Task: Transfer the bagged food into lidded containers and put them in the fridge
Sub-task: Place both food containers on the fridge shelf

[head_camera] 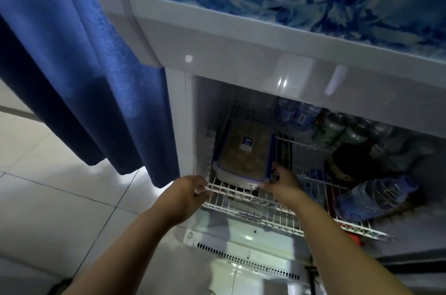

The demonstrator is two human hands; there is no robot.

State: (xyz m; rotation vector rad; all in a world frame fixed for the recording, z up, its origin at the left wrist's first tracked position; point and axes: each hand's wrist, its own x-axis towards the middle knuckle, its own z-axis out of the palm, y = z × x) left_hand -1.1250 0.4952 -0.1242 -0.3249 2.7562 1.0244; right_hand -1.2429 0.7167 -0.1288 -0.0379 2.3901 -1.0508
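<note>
One lidded container [243, 152] sits in the open fridge [241, 53], on the upper of two white wire racks. It is clear, with a blue-edged lid and one small label on top, and pale brownish food shows through it. It lies just beyond both hands, closer to the right one.

The left hand [193, 189] reaches the front edge of the upper rack [231, 192]. Its fingers are curled over the front wire, left of the container and not touching it.

The right hand [281, 181] is on the container's near right corner. The thumb stands against the side and the other fingers curl under the front edge, so the corner is held between them. The picture is blurred, so how firm the grip is cannot be told.

The lower rack [289, 222] runs under both wrists and on to the right. Right of the right hand lies one water bottle [376, 198] with a blue label, on its side. One dark bottle [347, 162] stands beyond it. Farther back is a row of bottles and cans [330, 128], too blurred to count.

Left of the left hand hangs one blue curtain [72, 65] over the white tiled floor [48, 174].
</note>
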